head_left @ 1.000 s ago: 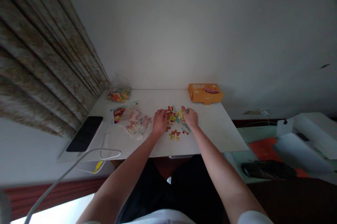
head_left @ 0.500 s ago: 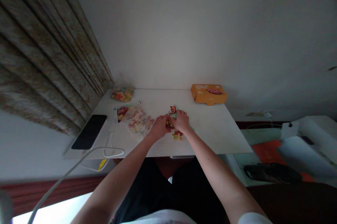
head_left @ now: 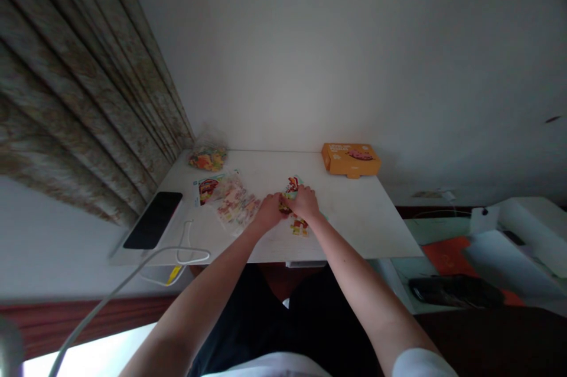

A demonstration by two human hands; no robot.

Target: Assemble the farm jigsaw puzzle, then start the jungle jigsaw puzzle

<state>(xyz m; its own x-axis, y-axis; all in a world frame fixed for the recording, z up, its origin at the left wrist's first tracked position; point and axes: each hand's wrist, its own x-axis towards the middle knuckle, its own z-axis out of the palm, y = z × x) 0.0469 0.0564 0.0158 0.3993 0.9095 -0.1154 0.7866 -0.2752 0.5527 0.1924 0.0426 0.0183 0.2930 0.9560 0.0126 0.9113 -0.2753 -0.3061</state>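
Observation:
In the head view, my left hand [head_left: 271, 211] and my right hand [head_left: 305, 202] meet over colourful jigsaw puzzle pieces [head_left: 300, 226] on the white table. The fingers of both hands are closed on puzzle pieces between them, partly hidden by the hands. More red, green and yellow pieces show just beyond and just in front of the fingers. Left of my left hand lies a clear plastic bag [head_left: 234, 202] of puzzle pieces, overlapping a printed picture card [head_left: 206, 190].
A phone [head_left: 153, 220] lies at the table's left edge, near a white cable [head_left: 190, 254]. A second bag of pieces [head_left: 208, 158] sits at the back left. An orange puzzle box [head_left: 352, 160] stands at the back right. Beyond the right edge is a low shelf with a dark object [head_left: 456, 291].
Both hands stay almost in place over the puzzle pieces, with only a slight shift of the fingers. The whole view has moved a little.

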